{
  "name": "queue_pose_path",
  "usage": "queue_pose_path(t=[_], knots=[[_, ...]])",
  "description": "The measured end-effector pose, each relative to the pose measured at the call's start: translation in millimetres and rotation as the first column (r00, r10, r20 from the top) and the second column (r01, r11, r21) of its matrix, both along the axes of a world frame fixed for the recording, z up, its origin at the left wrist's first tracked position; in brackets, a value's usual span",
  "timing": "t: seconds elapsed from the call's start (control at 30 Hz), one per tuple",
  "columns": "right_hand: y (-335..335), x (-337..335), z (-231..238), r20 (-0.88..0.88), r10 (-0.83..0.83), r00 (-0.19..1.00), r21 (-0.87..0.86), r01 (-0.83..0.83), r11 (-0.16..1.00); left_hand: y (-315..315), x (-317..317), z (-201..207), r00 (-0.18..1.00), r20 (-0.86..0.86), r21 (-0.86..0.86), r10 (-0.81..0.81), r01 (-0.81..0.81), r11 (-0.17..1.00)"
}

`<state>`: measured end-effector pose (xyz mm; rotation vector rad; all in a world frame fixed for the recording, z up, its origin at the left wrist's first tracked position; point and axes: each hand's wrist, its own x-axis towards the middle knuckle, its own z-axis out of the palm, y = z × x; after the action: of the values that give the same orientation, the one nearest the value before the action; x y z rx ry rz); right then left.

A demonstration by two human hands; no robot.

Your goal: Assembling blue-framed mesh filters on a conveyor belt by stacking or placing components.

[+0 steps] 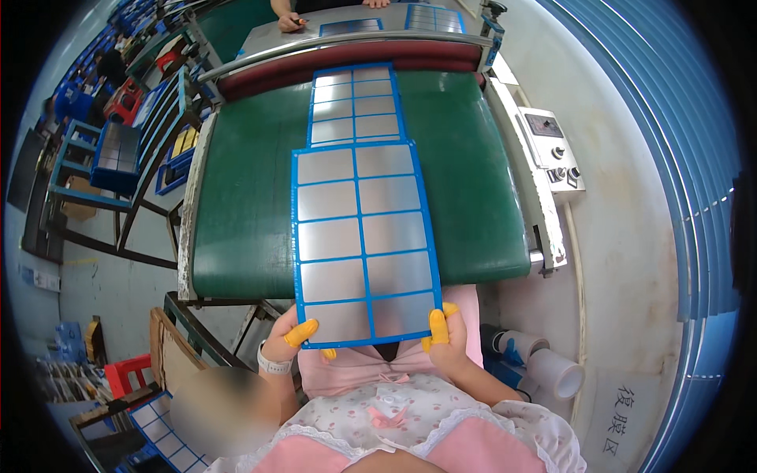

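Note:
A silver rectangular panel with a blue border and blue grid lines (pixel 331 236) lies lengthwise over the near end of the green conveyor belt (pixel 244 189). My left hand (pixel 282 340) is closed on its near left corner, and my right hand (pixel 451 339) grips the near right corner. Yellow finger cots cover some fingertips of both hands. Directly ahead, a second blue-gridded panel (pixel 335 109) lies on the belt, its far end at the dark red roller (pixel 276 81). The far edge of the held panel meets or slightly overlaps that panel's near edge; I cannot tell which.
Beyond the roller, another person's hand (pixel 292 23) holds a small orange-tipped object near more gridded panels (pixel 432 19). A control box (pixel 553 150) with knobs stands right of the belt. Blue racks (pixel 118 169) stand left. White rolls (pixel 556 373) lie low on the right.

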<state>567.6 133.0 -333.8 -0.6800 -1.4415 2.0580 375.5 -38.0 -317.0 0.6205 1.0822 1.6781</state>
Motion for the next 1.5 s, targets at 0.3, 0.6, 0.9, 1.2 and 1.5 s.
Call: queue_pose_path(t=[0.3,0.6,0.9,1.2,1.5], knots=[[-8.3,6.6,-31.5,0.048,-0.002,0.999,0.031,0.001,1.000,-1.5,10.3,-16.8,0.998,0.044,-0.175,0.055,-0.046,0.984],[-5.2,6.4,-40.8,0.052,-0.012,0.999,0.031,0.010,0.999,3.2,8.9,-23.0,0.997,0.062,-0.207,0.038,-0.024,0.978],[-7.6,7.3,-41.5,0.078,0.007,0.997,-0.003,-0.007,1.000,-3.8,8.9,-28.2,0.998,0.043,-0.212,0.043,-0.033,0.977],[-7.1,7.2,-44.5,0.135,-0.032,0.990,0.022,0.030,0.999,-4.7,6.1,-34.0,0.997,0.071,-0.177,-0.019,0.031,0.984],[-5.6,10.1,-38.1,0.120,-0.031,0.992,0.095,0.019,0.995,-9.0,5.4,-25.8,0.998,0.042,-0.137,-0.050,0.056,0.989]])
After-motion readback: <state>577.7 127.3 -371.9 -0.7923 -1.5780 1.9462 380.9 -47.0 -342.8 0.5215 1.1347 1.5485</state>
